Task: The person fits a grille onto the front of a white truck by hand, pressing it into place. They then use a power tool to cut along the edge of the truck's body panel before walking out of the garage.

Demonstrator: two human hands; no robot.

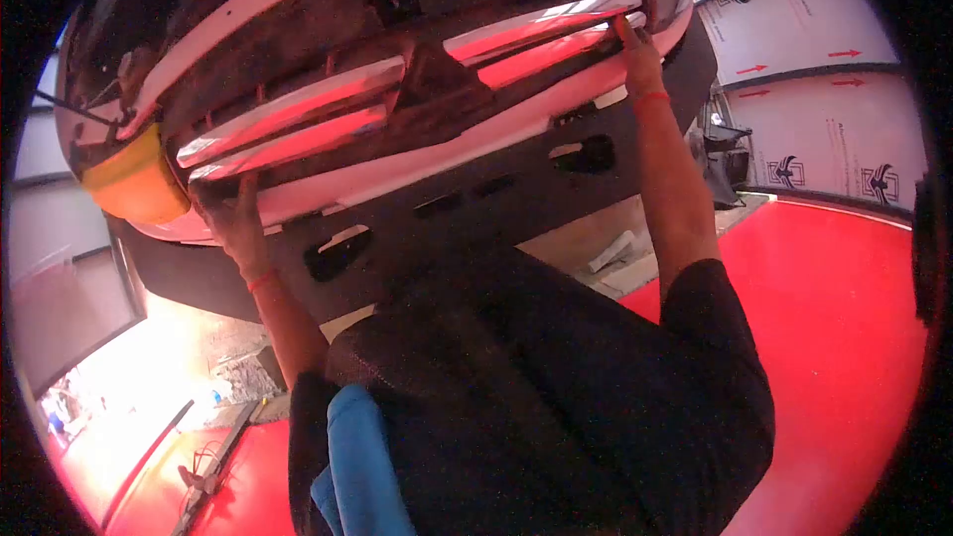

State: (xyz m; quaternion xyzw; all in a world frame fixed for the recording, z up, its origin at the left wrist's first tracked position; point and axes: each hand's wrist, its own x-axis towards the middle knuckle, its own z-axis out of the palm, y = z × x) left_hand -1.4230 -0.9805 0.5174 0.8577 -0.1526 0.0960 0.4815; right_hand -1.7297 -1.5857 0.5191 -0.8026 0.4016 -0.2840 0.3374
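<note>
A front grille (437, 84) with shiny chrome bars reflecting red spans the nose of a vehicle, tilted up toward the right. My left hand (238, 228) is at its lower left end, thumb up against the lower bar and the other fingers mostly hidden. At the upper right end, my right hand (640, 50) grips the bars' tip, thumb on the front. Below the grille runs a pale bumper strip (417, 174), then a dark lower bumper (467, 223) with slotted openings. An orange-yellow lamp (139, 179) sits left of my left hand.
Red flooring (824, 318) covers the ground at right and lower left. Wrapped wall panels (814, 129) printed with red arrows stand at right. A blue cloth (362, 462) hangs by my dark clothing. Long dark bars (213, 471) lie on the floor at lower left.
</note>
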